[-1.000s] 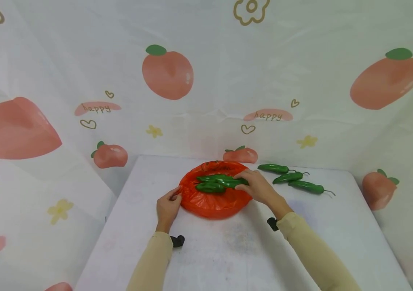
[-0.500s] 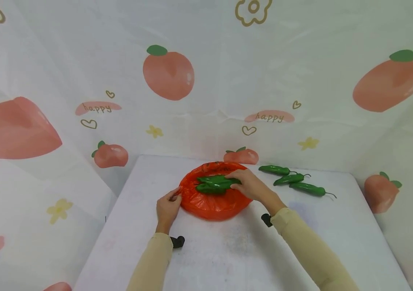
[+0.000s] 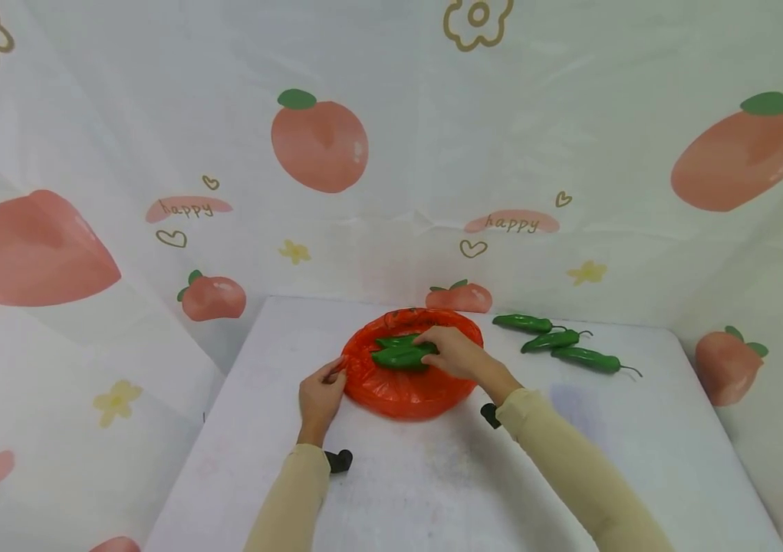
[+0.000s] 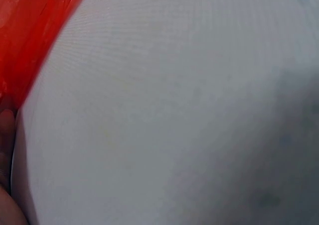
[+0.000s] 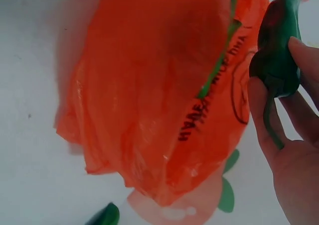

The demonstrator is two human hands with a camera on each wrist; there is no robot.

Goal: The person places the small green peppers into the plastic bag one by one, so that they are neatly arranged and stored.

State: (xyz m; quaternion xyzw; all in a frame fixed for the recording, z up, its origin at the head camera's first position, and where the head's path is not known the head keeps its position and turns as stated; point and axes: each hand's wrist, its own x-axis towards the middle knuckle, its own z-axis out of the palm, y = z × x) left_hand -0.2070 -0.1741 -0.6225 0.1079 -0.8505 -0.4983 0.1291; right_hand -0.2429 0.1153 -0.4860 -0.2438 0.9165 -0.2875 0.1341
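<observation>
A red plastic bag (image 3: 401, 406) with dark printing lies spread open on the table. My left hand (image 3: 320, 400) pinches its left rim between thumb and fingers; the left wrist view catches just the bag's edge and a bit of that hand. Above the bag, my right hand (image 3: 458, 356) holds a green pepper, its thumb and fingers around the stem end. The right wrist view shows this green pepper (image 5: 276, 46) with its stem lying toward the palm. Other green peppers (image 3: 391, 358) are inside the bag, partly hidden by the right hand.
Three more green peppers lie on the white table (image 3: 419, 491) right of the bag: one at the back (image 3: 522, 323), a middle pepper (image 3: 550, 341) and a front pepper (image 3: 587, 358). A white cloth (image 3: 398, 153) with fruit prints stands behind the table.
My right hand has moved left with the green pepper, from the bag's right side to over its middle. The left hand stays at the rim.
</observation>
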